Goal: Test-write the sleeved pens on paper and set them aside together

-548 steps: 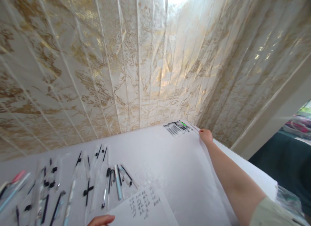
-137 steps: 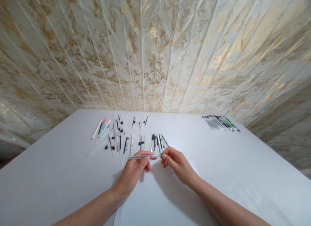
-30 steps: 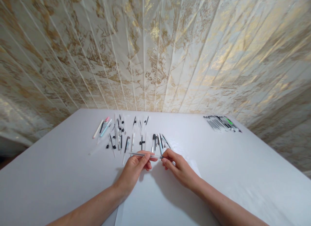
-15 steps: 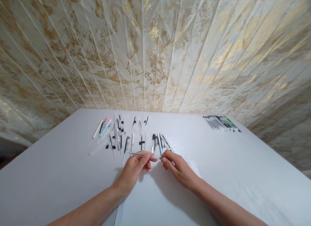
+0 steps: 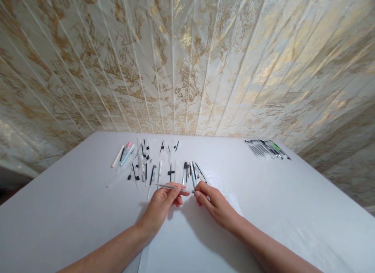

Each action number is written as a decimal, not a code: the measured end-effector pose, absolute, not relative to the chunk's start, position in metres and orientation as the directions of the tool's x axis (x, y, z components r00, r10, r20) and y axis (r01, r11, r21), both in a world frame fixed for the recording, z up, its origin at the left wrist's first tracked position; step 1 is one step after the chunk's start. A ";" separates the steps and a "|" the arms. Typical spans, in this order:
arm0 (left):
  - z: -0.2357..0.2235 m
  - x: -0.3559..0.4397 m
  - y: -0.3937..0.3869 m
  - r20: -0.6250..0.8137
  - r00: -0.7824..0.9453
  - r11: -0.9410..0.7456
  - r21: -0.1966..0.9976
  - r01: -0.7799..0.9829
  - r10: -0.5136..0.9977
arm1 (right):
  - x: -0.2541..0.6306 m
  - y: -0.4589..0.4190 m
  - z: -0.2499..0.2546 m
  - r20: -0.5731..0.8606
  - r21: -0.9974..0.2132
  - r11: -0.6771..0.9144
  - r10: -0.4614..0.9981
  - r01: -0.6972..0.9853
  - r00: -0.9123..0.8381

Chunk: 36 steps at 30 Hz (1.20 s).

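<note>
Both hands hold one slim clear pen point(image 5: 172, 187) level above the white table point(image 5: 58, 222). My left hand point(image 5: 162, 204) pinches its barrel between thumb and fingers. My right hand point(image 5: 215, 202) pinches the pen's right end with its fingertips. Just beyond the hands lies a spread of loose pen parts point(image 5: 152, 163): clear barrels, black caps, refills and a few whole pens. A sheet of paper point(image 5: 187, 241) lies under my forearms.
A tidy row of dark pens point(image 5: 266, 148), one with a green part, lies at the table's far right corner. Pink and pale blue pens point(image 5: 124, 153) lie at the left of the spread. A gold-patterned white wall point(image 5: 187, 61) rises behind the table.
Over the last second the hands and pen have hardly shifted. Much earlier, my right hand reached to the far-right row of pens, then both hands took up this pen.
</note>
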<state>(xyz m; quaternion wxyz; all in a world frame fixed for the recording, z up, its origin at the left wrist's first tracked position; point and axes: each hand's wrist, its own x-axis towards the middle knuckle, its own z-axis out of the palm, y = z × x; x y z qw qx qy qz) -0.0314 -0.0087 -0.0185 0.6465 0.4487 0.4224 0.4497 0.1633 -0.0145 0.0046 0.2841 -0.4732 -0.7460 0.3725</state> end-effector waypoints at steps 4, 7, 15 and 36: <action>-0.016 -0.031 -0.009 -0.154 0.230 0.204 0.956 -0.209 0.961 | 0.163 -0.015 0.004 0.053 -0.857 0.243 0.919 0.455 -0.391; -0.014 -0.030 -0.009 -0.162 0.225 0.213 0.951 -0.224 0.961 | 0.164 -0.016 0.001 0.123 -0.808 0.302 0.926 0.506 -0.356; -0.018 -0.031 -0.009 -0.159 0.224 0.208 0.954 -0.218 0.962 | 0.164 -0.015 0.001 0.259 -0.495 0.500 0.866 0.711 -0.428; -0.016 -0.031 -0.010 -0.175 0.228 0.227 0.947 -0.225 0.958 | 0.162 -0.018 0.001 0.200 -0.725 0.378 0.915 0.576 -0.350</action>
